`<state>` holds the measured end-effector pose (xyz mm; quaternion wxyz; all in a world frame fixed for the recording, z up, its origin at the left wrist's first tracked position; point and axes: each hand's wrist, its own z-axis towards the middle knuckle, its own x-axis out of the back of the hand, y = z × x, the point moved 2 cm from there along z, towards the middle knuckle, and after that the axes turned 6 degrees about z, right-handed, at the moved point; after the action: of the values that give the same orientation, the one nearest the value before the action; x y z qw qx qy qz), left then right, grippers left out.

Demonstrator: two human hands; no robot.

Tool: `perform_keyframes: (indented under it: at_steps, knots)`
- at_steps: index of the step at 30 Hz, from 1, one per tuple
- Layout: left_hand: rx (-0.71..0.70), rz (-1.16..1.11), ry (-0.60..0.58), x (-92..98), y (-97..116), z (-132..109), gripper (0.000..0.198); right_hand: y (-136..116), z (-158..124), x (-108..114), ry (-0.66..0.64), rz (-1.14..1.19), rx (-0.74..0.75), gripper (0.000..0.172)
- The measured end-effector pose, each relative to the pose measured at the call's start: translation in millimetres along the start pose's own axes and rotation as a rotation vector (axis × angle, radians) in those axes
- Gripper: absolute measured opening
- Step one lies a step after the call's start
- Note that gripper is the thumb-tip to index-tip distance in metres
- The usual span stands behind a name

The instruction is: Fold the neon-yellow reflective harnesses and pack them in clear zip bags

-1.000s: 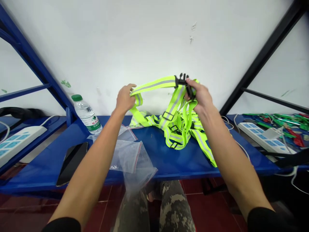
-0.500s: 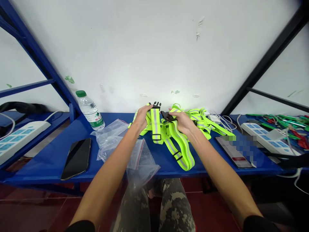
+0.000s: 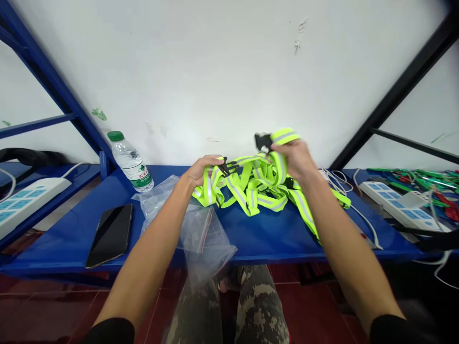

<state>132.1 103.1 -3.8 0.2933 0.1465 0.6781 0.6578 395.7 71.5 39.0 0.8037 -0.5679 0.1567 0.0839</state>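
A tangle of neon yellow reflective straps (image 3: 263,184) with grey stripes lies on the blue table, partly lifted by both hands. My left hand (image 3: 202,169) is closed on a strap end beside a black pronged buckle half (image 3: 224,167). Higher up and to the right, my right hand (image 3: 294,155) grips a strap just behind a black socket buckle half (image 3: 263,142). The two buckle halves are apart. Some of the strap behind my right forearm is hidden.
Clear zip bags (image 3: 201,229) lie at the table's front edge. A water bottle (image 3: 132,162) and a black phone (image 3: 110,235) are to the left. Power strips (image 3: 398,205) and white cables (image 3: 339,180) lie toward the right, near green-handled tools (image 3: 430,177).
My right hand has risen and moved right with the socket buckle half, pulling its strap up off the table. My left hand has shifted slightly left and its pronged buckle half now tilts downward.
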Motion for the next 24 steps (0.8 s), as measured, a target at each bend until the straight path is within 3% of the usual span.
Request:
perform_keyframes:
  at_steps: [4, 7, 17, 20, 24]
  knots:
    - [0.119, 0.028, 0.073, -2.6, -42, 6, 0.03, 73, -38, -7, -0.006, 0.055, -0.25, 0.024]
    - [0.155, 0.063, 0.11, -0.1, -64, 8, 0.037, 97, -45, -2, 0.043, 0.095, -0.348, 0.025]
    - [0.192, 0.013, 0.219, 14.7, -86, 15, 0.036, 102, -53, 10, 0.117, -0.095, -0.359, 0.026]
    - [0.178, -0.059, 0.199, 14.0, -87, 14, 0.028, 103, -55, 10, 0.086, -0.061, -0.319, 0.032]
    - [0.197, -0.137, 0.234, 13.7, -86, 12, 0.017, 106, -58, 9, -0.048, -0.021, -0.211, 0.04]
